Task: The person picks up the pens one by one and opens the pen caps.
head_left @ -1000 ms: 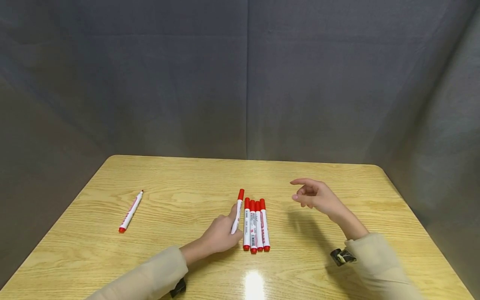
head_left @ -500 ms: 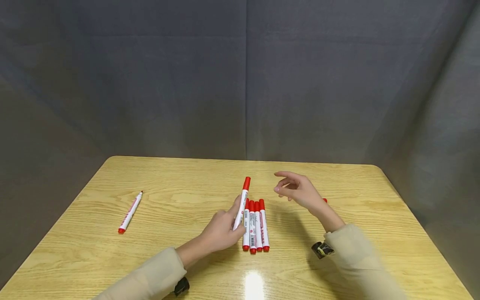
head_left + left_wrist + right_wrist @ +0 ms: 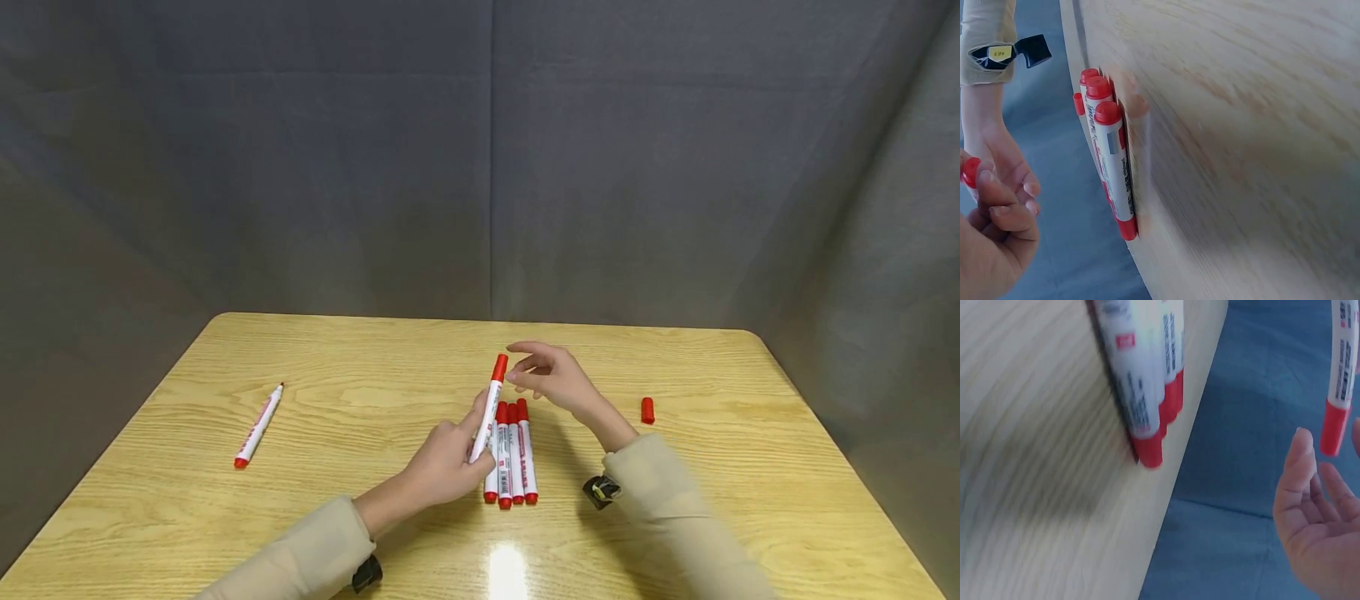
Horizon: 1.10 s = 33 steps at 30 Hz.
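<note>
My left hand grips a white marker with its red cap on, tilted upward above the table. In the left wrist view a red end of that marker shows by the thumb and fingers. My right hand is at the cap, thumb and forefinger spread on either side of it. The right wrist view has a gap between the right hand and the cap. Several capped red markers lie side by side under the left hand, one partly hidden by it.
An uncapped marker lies at the left of the wooden table, tip pointing away. A loose red cap lies to the right, beyond the right forearm. Grey cloth hangs behind the table.
The left hand has raised its marker and shifted it slightly right. The right hand has moved left to the marker's cap, uncovering the loose cap on the table.
</note>
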Tool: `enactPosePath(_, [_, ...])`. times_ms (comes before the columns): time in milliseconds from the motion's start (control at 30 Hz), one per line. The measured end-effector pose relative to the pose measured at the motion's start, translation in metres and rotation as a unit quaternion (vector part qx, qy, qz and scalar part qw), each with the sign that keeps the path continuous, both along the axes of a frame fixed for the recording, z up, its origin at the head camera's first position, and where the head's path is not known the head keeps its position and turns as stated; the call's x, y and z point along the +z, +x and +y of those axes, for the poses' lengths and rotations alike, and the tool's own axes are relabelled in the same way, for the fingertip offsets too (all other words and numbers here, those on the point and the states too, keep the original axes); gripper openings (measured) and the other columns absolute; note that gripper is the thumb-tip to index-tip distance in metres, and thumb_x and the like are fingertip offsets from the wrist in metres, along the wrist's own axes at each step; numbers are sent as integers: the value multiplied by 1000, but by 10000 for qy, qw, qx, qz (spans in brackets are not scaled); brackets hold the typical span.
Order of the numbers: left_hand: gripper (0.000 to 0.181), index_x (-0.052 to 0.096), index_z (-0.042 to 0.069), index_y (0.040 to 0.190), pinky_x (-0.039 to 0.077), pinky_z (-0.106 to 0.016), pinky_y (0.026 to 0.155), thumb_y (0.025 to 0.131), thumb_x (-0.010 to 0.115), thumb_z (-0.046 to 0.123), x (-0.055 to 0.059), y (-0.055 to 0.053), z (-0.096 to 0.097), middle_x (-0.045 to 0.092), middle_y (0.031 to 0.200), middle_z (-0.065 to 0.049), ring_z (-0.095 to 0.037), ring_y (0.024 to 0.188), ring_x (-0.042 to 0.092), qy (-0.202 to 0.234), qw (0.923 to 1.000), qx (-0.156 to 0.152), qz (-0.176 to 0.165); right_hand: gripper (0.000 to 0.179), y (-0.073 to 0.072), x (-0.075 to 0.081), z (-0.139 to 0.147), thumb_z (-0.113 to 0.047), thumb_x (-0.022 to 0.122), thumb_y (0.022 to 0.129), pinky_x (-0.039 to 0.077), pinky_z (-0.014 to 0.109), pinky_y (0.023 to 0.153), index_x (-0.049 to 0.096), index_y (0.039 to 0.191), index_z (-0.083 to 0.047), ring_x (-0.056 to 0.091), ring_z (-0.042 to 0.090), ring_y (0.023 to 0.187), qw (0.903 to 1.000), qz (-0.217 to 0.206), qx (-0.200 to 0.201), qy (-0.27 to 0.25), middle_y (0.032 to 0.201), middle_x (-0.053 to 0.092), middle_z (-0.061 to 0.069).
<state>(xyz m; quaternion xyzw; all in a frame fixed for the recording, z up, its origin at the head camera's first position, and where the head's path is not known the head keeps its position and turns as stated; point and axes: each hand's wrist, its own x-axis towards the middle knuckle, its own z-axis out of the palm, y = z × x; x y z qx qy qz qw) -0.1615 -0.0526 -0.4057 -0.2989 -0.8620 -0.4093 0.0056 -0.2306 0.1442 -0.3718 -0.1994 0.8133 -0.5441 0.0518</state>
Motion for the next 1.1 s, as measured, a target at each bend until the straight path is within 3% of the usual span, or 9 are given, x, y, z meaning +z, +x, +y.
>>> enactPosePath(133, [78,14,5,146,25,-14,31,78,52,5,-1,1,1,40,44,11,4,32,28,158,9998,-90,53,37,-6,-12,-5,-9,60,87,47,28,59,53,122,4,60,34,75,9998,-108,37,-155,87,64,14])
enactPosePath(300, [78,16,7,146,23,-14,31,77,53,3,-4,1,0,33,42,13,6,32,24,222,9996,-111,167,30,-5,-14,-12,-10,59,88,46,28,57,56,115,4,60,37,75,9989,-211,-197,-360,79,63,10])
enactPosePath(500, [79,17,11,147,22,-14,31,77,52,4,-7,2,0,33,41,13,6,32,23,190,9996,28,223,30,-3,-10,-17,-8,64,85,43,25,55,56,111,4,59,19,62,9975,-286,-537,-347,73,63,9])
enactPosePath(633, [77,22,9,145,24,-13,31,76,54,6,-10,4,2,35,42,13,6,33,25,99,9979,322,559,29,0,-6,-19,-5,63,84,44,25,53,56,110,6,55,13,57,9952,-366,-768,-480,72,62,9])
enactPosePath(833, [64,34,1,139,24,-13,31,81,56,10,-10,5,5,33,43,12,5,34,23,52,9893,747,1251,32,5,-4,-23,-9,65,84,45,23,52,56,111,5,54,14,57,9920,-385,-949,-734,71,62,6])
enactPosePath(967, [60,34,-2,139,25,-13,32,84,56,8,-10,5,5,35,45,10,5,35,24,119,9895,582,1321,27,6,-6,-23,-8,67,82,47,25,55,57,103,6,56,19,60,9901,-218,-1086,-860,70,62,5])
enactPosePath(1100, [59,29,-2,140,28,-13,32,87,54,6,-8,5,2,38,48,8,5,36,27,316,9937,221,1054,21,8,-8,-22,-3,65,82,48,25,57,57,96,10,56,16,59,9839,-253,-1115,-1372,69,62,4])
